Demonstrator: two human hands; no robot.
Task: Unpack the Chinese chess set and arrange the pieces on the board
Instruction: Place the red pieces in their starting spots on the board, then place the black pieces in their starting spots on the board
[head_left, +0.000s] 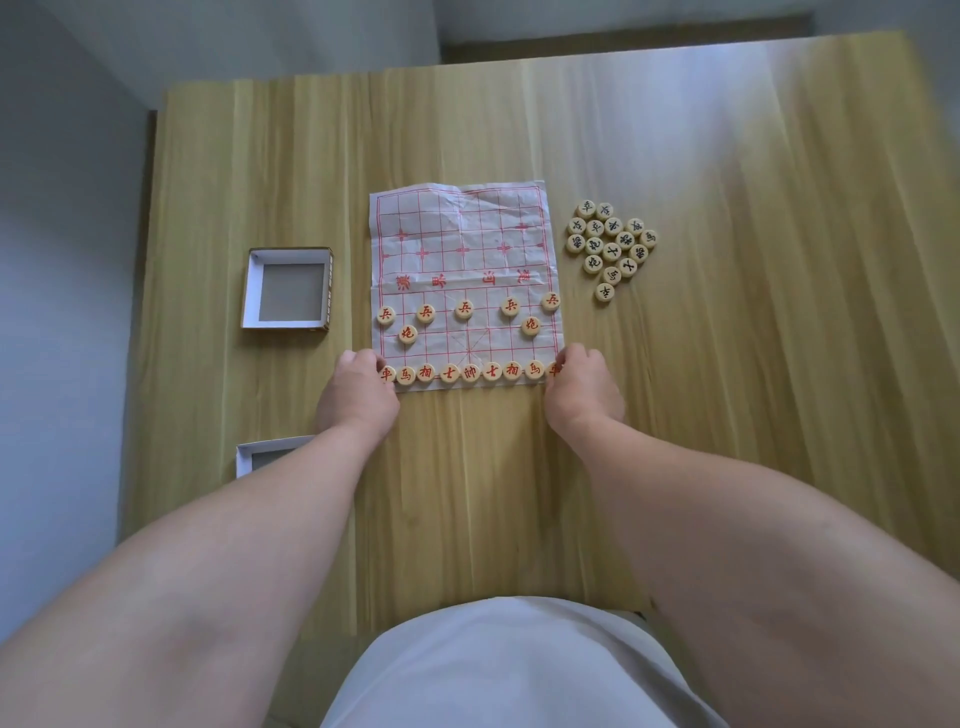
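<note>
Room: plain pale grey wall (67, 208) on the left side of the frame and along the top, with a dark strip at the upper middle behind the table edge.

Surface: light wood-grain laminate table (753, 260), filling most of the frame, glare at upper right.

Person's white garment (498, 670) at bottom centre, both bare forearms reaching up-frame.

Creased white paper chess board with red grid (467, 223) lies flat at frame centre.

Left hand (358, 395) is at the board's lower-left corner and right hand (582, 395) at its lower-right corner. Fingers of both are curled over the corner and the end piece. Can't tell whether they pinch paper, piece or nothing.

Open white cardboard box tray (253, 291) sits left of the board. A second white tray (244, 457) is at lower left, partly under the left forearm.

Cluster of round pale wooden black-lettered pieces (610, 244) lies on the table right of the board, off the paper.

On the board's lower half are the round pale red-lettered pieces:
- bottom row of nine (470, 372), touching side by side
- five soldiers (464, 310), spaced out just below the river text
- two cannons (408, 333), between those rows
</note>
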